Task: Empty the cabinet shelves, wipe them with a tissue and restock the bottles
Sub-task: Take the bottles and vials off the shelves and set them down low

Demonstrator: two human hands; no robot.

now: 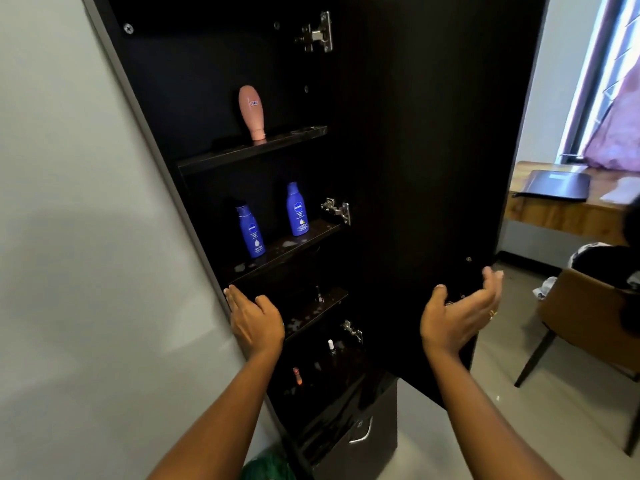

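Observation:
A tall black cabinet [207, 98] stands with its door [433, 150] swung wide. A pink bottle [251, 112] stands cap-down on the top shelf [225, 157]. Two blue lotion bottles [250, 231] [297, 209] stand on the second shelf [311, 233], which shows white smudges. Small nail-polish bottles, one white-capped [331, 346] and one orange [297, 375], sit on the lower shelves. My left hand [254, 320] rests flat at the cabinet's left edge below the second shelf. My right hand [460, 313] hovers palm-up and empty in front of the door.
A grey wall [86, 237] runs along the left. A drawer with a metal handle [362, 433] sits at the cabinet's base. A brown chair [588, 323] holding dark clothes stands at the right, with a wooden ledge [561, 209] and a window behind it.

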